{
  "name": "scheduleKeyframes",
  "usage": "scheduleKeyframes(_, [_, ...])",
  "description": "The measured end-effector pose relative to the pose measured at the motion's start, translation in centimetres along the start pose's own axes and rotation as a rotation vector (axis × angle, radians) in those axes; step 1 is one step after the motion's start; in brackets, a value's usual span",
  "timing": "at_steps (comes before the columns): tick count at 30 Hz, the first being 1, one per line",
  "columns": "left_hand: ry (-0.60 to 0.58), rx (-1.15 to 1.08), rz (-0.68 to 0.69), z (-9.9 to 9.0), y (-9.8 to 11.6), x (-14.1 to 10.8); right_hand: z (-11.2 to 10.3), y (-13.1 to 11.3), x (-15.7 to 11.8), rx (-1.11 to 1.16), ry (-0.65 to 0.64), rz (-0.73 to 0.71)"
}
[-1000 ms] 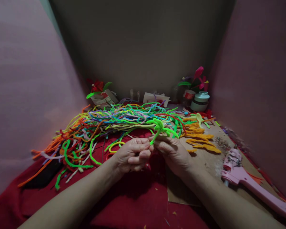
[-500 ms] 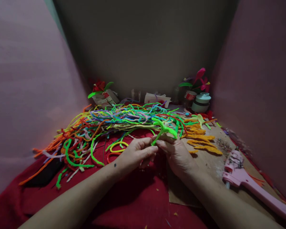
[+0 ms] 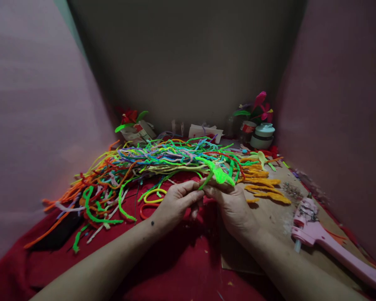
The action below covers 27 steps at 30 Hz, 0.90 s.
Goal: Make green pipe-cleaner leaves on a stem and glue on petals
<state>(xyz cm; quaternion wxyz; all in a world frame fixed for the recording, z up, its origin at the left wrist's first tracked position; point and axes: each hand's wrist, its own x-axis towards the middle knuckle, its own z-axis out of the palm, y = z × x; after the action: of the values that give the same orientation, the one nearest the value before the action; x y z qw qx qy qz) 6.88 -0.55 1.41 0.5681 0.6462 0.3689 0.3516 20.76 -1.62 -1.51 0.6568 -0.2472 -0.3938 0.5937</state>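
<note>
Room at the sides: pale lilac walls [image 3: 31,104] rose at nine and three o'clock, a dark wall [image 3: 188,62] at twelve.
Red cloth [image 3: 175,267]: it spread toward six o'clock between the forearms, dotted with small scraps.
Cardboard edge: the brown cardboard [image 3: 266,225] ended beneath the right forearm at five o'clock; a pink glue gun [image 3: 311,234] lay at four.
Heap: tangled pipe cleaners [image 3: 163,156] bordered the hands from nine to one o'clock.
Left hand [image 3: 180,202]: fingers curled, thumb and forefinger pinched on the stem's lower tip.
Right hand [image 3: 233,205]: fingers bent, thumb and forefinger clamped just beside that tip.
Green pipe-cleaner piece [image 3: 222,174]: bright and fuzzy, above the fingertips, its stem slanting toward one o'clock, a broad leaf-like lobe drooping toward four.
</note>
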Motion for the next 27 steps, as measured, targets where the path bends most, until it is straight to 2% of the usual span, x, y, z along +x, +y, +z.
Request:
scheduleKeyframes(8, [0.035, -0.078, -0.017, -0.1, -0.02, 0.04, 0.17, -0.04, -0.03, 0.048, 0.051, 0.075])
scheduleKeyframes(15, [0.029, -0.193, -0.115, 0.08, -0.45, 0.2, 0.39, -0.22, -0.08, 0.125, -0.058, 0.192])
scheduleKeyframes(19, [0.022, -0.303, -0.142, 0.25, -0.44, 0.21, 0.17, -0.06, 0.03, 0.113, -0.051, 0.219])
scheduleKeyframes(27, [-0.123, -0.591, -0.232, -0.13, -0.62, 0.14, 0.07, -0.32, 0.11, 0.07, -0.018, 0.184])
